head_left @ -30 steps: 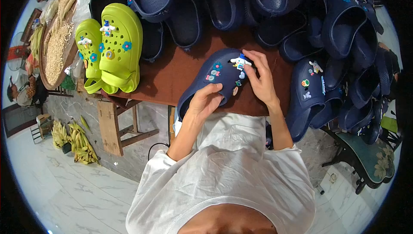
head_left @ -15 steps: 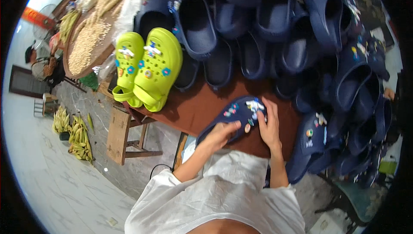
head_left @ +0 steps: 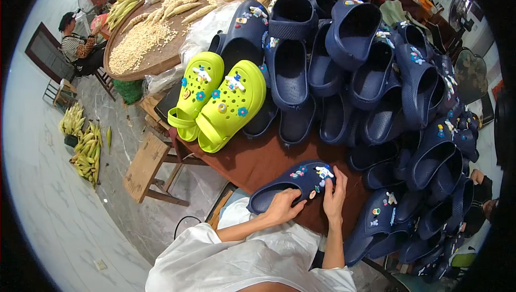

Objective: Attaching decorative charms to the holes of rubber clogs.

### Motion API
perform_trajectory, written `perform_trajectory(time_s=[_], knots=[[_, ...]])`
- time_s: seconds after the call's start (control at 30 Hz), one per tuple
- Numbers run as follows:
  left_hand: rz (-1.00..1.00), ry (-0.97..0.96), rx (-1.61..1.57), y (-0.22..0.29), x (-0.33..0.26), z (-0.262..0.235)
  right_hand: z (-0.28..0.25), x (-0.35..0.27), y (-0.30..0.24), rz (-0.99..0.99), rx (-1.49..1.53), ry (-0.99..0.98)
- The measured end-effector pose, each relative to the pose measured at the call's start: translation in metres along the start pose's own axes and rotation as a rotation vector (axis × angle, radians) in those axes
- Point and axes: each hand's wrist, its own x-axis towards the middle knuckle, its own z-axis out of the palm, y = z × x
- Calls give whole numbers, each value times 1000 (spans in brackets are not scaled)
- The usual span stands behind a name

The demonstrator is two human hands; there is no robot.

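A navy clog [head_left: 293, 178] with colourful charms on its upper lies on the brown cloth in front of me, toe pointing right. My left hand [head_left: 283, 206] grips its near side by the foot opening; some fingertips are hidden there. At the toe, my right hand [head_left: 334, 196] holds the shoe between thumb and fingers, beside a white figure charm [head_left: 324, 172]. Beyond my hands, to the left, a pair of lime-green clogs [head_left: 235, 101] with similar charms leans against the dark ones.
Many navy clogs [head_left: 290, 71] are piled across the back and right of the brown-covered table [head_left: 236, 171]. A round tray of corn kernels [head_left: 140, 50] stands far left, with a wooden stool [head_left: 145, 166] below. Corn cobs [head_left: 88, 155] lie on the floor. Another person [head_left: 75, 50] sits far left.
The view has tilted up, so things appear lower. My left hand has shifted from thumb across the clog's upper to its near side by the opening. My right hand stays at the toe.
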Motion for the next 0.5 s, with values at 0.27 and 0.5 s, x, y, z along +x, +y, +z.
perform_trajectory(time_s=[0.27, 0.5], knots=[[-153, -38, -37, 14, 3, -17, 0, -9, -18, -30, -15, 85], [-191, 173, -172, 18, 9, -9, -5, -11, -47, -44, 56, 176]])
